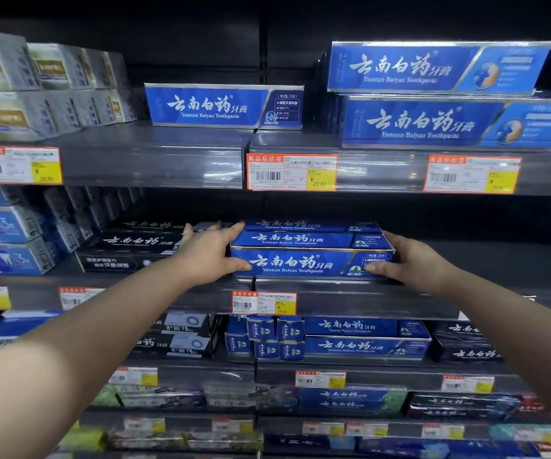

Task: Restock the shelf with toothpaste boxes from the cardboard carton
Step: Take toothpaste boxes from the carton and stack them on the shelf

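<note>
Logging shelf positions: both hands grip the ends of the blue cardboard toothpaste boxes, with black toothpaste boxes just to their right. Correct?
No. In the head view the left hand and right hand grip the ends of the blue cardboard toothpaste boxes, with black toothpaste boxes just to their left.

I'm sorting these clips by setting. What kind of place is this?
Most likely a shop's toothpaste aisle: tiered shelves stocked with toothpaste boxes, and red-and-yellow price tags with barcodes along the shelf edges.
</note>
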### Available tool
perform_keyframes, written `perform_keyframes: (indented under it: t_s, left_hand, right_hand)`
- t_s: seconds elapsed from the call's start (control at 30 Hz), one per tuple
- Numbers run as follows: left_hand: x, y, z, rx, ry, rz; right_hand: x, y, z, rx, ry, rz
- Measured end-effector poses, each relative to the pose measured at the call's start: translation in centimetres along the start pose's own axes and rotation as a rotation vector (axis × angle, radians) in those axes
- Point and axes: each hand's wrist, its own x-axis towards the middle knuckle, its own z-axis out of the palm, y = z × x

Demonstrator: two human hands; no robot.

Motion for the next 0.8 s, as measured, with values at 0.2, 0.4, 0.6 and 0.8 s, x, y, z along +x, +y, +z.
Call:
perform_keyframes:
  t_s: [0.2, 0.4, 0.6, 0.8]
  left_hand:
    - [0.4, 0.0, -0.3, 0.04, 0.035, 0.007]
    - [0.7, 0.2, -0.6, 0.097, 0.044, 0.013]
    - [0.8, 0.5, -0.5, 0.135, 0.054, 0.001]
    - [0.2, 0.0, 0.8, 0.116, 0.233, -0.023]
  right_hand:
    - [0.3, 0.3, -0.1, -0.007, 0.011, -0.01]
    - [0.3, 0.3, -0.1, 0.029, 0.016, -0.023]
    - [0.2, 0.0, 0.0, 0.01, 0.056, -0.013]
    - [0.2, 1.2, 0.9, 0.055, 0.122, 0.009]
